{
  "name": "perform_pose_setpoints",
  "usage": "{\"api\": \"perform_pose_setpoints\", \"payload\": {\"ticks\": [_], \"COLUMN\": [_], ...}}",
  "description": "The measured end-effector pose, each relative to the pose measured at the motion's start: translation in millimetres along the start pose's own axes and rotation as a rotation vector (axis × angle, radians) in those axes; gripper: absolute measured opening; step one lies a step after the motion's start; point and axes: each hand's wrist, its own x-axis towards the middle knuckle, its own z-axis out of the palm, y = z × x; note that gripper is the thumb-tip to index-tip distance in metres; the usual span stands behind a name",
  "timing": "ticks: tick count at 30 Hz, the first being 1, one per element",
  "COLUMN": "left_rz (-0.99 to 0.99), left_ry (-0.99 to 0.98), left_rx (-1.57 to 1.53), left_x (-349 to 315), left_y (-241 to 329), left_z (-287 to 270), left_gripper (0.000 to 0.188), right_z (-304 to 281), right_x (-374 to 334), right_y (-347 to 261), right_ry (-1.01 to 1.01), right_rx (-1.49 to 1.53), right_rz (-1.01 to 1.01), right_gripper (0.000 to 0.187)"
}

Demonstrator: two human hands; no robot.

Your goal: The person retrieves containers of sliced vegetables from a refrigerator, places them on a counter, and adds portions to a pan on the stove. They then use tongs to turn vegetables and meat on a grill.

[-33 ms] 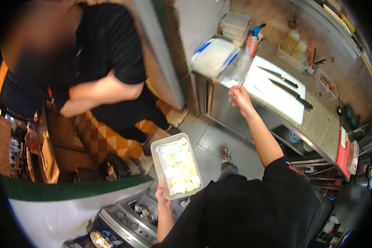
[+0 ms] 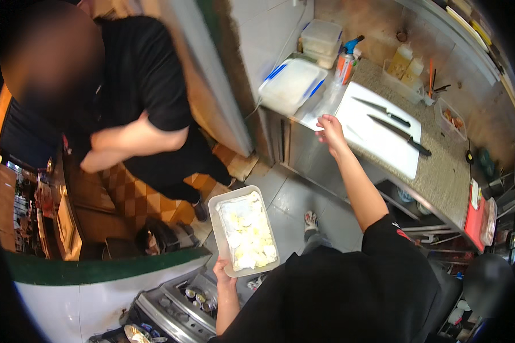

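My left hand point(image 2: 224, 271) grips the near left corner of a pale rectangular plastic container point(image 2: 218, 231). Inside it lie whitish and yellowish food pieces point(image 2: 250, 239), with something white and flat toward the far end; their kind is unclear. My right hand point(image 2: 330, 130) hovers at the counter's front edge with its fingers loosely bent and somewhat apart. No object shows in it. Closest to that hand are a white cutting board point(image 2: 376, 137) and some clear plastic wrap or a bag point(image 2: 324, 106). Two black-handled knives point(image 2: 399, 134) rest on the board.
At left stands a person in black point(image 2: 149, 74), arms folded or crossed. The stone-topped counter point(image 2: 443, 166) carries lidded tubs point(image 2: 294, 84), a blow torch point(image 2: 345, 62) and squeeze bottles point(image 2: 401, 59). A metal stove point(image 2: 180, 303) lies at lower left, beside a green-edged partition point(image 2: 97, 266).
The view has shifted slightly, so the counter and the person sit a little further left. My left hand keeps its hold on the container; my right hand stays by the board.
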Motion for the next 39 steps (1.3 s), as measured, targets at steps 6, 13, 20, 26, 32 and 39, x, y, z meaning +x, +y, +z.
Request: {"api": "perform_pose_setpoints", "payload": {"ticks": [6,13,20,26,32,39], "left_rz": [-0.052,-0.024,-0.232,-0.353,-0.596,-0.634], "left_ry": [-0.029,-0.358,-0.596,-0.879,-0.945,-0.755], "left_rx": [0.008,-0.043,0.168,0.553,0.402,0.200], "left_x": [91,150,215,242,241,245], "left_y": [-31,-17,-50,-189,-276,-280], "left_z": [133,255,303,392,405,399], "left_gripper": [0.073,0.100,0.097,0.085,0.072,0.064], "right_z": [5,-15,-205,-245,-194,-177], "right_x": [170,186,72,-36,-9,8], "right_y": [-8,-43,-170,-207,-113,-89], "right_ry": [-0.099,-0.132,0.015,0.361,0.356,0.256], "right_rx": [-0.068,0.175,-0.214,-0.997,-1.287,-1.220], "right_rz": [0.255,-0.067,-0.603,-0.413,-0.092,0.073], "right_gripper": [0.045,0.028,0.019,0.021,0.029,0.030]}}
